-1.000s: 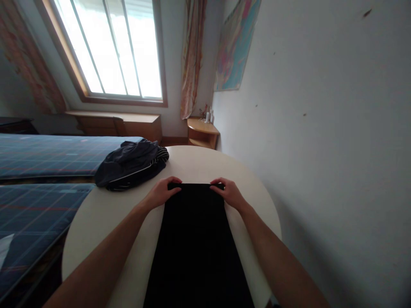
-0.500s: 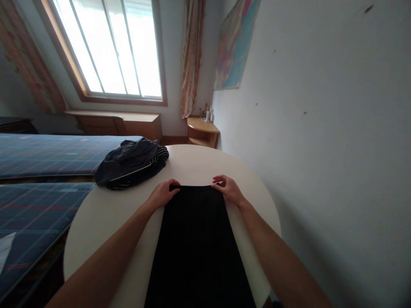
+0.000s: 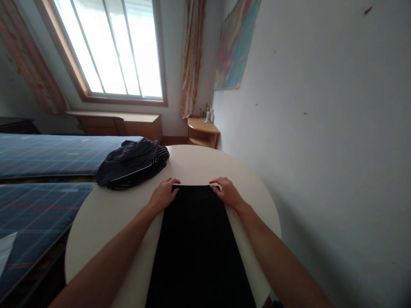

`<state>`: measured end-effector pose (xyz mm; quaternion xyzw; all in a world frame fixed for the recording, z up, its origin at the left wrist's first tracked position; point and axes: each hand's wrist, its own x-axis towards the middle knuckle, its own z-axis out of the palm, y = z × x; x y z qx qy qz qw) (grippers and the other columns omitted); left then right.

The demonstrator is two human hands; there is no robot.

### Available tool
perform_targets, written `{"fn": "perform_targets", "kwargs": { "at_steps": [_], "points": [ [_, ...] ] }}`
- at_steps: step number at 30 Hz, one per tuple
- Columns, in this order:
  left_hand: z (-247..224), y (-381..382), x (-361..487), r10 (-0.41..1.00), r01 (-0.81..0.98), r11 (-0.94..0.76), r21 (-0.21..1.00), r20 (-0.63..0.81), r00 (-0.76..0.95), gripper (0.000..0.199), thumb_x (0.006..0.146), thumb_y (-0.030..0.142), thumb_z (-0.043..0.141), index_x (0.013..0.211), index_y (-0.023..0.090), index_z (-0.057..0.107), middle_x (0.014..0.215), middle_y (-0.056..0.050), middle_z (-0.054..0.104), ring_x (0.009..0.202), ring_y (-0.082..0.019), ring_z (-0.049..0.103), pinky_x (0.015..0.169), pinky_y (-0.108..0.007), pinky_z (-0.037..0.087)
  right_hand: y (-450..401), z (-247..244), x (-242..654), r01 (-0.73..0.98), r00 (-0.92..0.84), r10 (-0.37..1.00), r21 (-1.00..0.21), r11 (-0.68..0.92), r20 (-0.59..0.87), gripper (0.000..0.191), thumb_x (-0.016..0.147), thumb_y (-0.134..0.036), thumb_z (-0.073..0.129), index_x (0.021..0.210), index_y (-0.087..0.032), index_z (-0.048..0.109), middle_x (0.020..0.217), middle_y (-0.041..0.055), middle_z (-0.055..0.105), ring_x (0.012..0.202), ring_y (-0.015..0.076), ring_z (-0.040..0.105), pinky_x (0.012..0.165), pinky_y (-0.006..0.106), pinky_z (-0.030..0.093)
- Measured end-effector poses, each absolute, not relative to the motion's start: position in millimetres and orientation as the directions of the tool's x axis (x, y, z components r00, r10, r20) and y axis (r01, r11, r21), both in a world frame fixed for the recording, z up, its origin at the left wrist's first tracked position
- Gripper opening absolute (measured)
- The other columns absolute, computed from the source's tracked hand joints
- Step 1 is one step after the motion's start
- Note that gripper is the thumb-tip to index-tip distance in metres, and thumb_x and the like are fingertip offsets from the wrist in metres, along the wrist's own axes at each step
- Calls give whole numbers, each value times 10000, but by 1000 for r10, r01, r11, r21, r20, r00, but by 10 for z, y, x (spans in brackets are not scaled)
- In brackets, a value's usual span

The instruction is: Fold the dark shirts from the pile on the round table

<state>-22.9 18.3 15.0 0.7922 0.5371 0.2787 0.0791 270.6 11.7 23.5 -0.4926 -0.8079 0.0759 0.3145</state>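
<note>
A long piece of black cloth [image 3: 197,248], perhaps a garment, lies flat on the round white table [image 3: 205,160], narrow at its far edge and running toward me out of the bottom of the view. At its far left corner is my left hand [image 3: 162,196], thumb on the cloth and fingers just past the edge with a gap between them. My right hand [image 3: 229,193] touches the far right corner in the same way, fingers curved and apart from the thumb. Neither hand lifts the cloth.
A crumpled dark garment with white-striped parts [image 3: 131,164] sits on the table's left side. Left of the table are blue plaid mattresses [image 3: 38,205]. A white wall [image 3: 321,162] rises close on the right. A wooden corner shelf [image 3: 203,125] stands behind.
Both hands stay at the far corners. The right fingers have shifted slightly inward along the edge, and the left hand's hold looks looser. The cloth is almost unmoved.
</note>
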Motion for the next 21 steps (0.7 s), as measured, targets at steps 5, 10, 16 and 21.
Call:
{"fn": "perform_targets", "kwargs": {
  "at_steps": [5,10,16,21],
  "points": [
    [246,19,-51,828,839,-455,299,489,274,271,852,145,596,1113,186,659,1278,-112,587,1185,-290,541,1063,-430,440,-37,238,2481,692,-569,755,-306,653,326,562,940,-526,561,1437,-270,509,1467,77,534,1389,257,428,1199,490,213],
    [298,-275,243,819,792,-539,288,402,411,271,941,321,568,1175,212,651,1257,-94,608,1161,-273,558,1042,-420,457,8,118,2405,764,-559,814,-285,579,157,639,964,-609,448,1489,-245,460,1548,87,435,1438,278,365,1193,472,247],
    [374,-628,425,808,765,-589,259,173,563,555,962,521,503,1431,225,511,1480,-134,479,1345,-348,431,1100,-524,385,111,112,2597,867,-412,900,-243,436,142,617,949,-583,495,1434,-205,537,1485,102,515,1378,283,446,1164,437,309],
    [479,-867,529,722,681,-667,304,36,691,651,966,603,448,1515,255,407,1605,-122,318,1482,-367,240,1168,-555,277,125,185,2746,945,-246,962,-193,265,117,553,960,-540,496,1371,-185,598,1435,113,565,1339,279,485,1128,407,351]
  ]
}}
